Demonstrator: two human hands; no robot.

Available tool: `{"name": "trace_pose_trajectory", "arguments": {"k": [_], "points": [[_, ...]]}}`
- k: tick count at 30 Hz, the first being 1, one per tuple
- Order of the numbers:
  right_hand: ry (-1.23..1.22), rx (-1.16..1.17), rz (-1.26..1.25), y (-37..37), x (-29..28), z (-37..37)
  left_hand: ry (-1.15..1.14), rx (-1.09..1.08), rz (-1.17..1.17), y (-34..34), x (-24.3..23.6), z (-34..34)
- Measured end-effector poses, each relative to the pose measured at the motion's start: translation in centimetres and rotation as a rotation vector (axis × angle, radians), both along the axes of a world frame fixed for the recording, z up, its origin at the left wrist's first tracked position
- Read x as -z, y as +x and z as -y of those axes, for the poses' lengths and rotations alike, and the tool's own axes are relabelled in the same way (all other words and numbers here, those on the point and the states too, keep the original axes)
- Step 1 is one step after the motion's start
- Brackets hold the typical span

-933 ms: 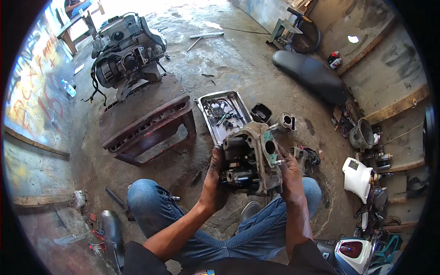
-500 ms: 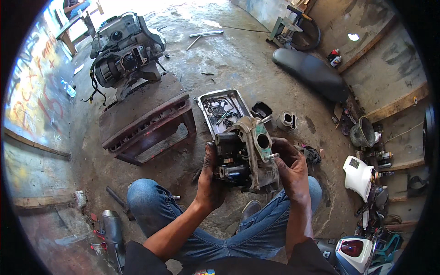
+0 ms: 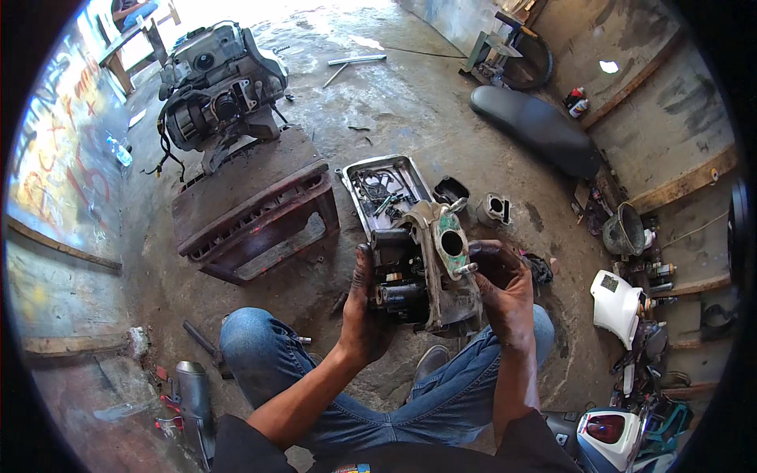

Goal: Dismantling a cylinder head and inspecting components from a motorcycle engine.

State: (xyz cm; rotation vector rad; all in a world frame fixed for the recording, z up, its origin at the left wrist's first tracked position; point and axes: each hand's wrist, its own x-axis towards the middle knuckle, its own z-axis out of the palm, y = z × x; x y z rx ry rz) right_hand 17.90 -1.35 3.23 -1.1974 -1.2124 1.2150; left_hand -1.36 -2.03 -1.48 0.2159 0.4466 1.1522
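Note:
Between my two hands, above my lap, is a greasy engine cylinder head (image 3: 445, 293). A grey-metal flange with green gasket residue, a round port and two protruding studs faces up on its right part. Dark, cylinder-shaped parts fill its left part. My left hand (image 3: 367, 315) supports it from the left, thumb pointing up along the side and the other fingers hidden underneath. My right hand (image 3: 509, 293) grips the right edge near the lower stud, its fingers bent and blackened with grease.
Beyond lies a metal tray (image 3: 344, 188) of small parts, beside a black housing (image 3: 451, 190) and an engine cylinder (image 3: 495, 210). An engine (image 3: 213, 87) sits on a reddish-brown plastic stool (image 3: 252, 201) at left. A motorcycle seat (image 3: 536, 130) and white fairing (image 3: 615, 303) lie at right.
The cylinder head has turned very slightly in my hands. My right fingers have shifted a little at its edge. Nothing around has visibly been moved.

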Motion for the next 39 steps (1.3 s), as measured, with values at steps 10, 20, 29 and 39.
{"name": "trace_pose_trajectory", "arguments": {"k": [10,20,29,39], "points": [[0.026,0.055,-0.023,0.1,-1.1,0.2,-0.076,-0.023,0.092,0.1,-0.1,-0.1],[0.012,0.067,0.036,0.1,-0.1,0.4,-0.109,0.032,0.118,0.1,-0.2,0.3],[-0.033,0.014,-0.005,0.3,-1.3,0.1,-0.061,0.010,0.047,0.7,-0.6,0.1],[-0.085,0.039,0.082,0.9,-1.6,-0.2,-0.024,-0.017,0.023,0.0,0.3,0.0]]}}
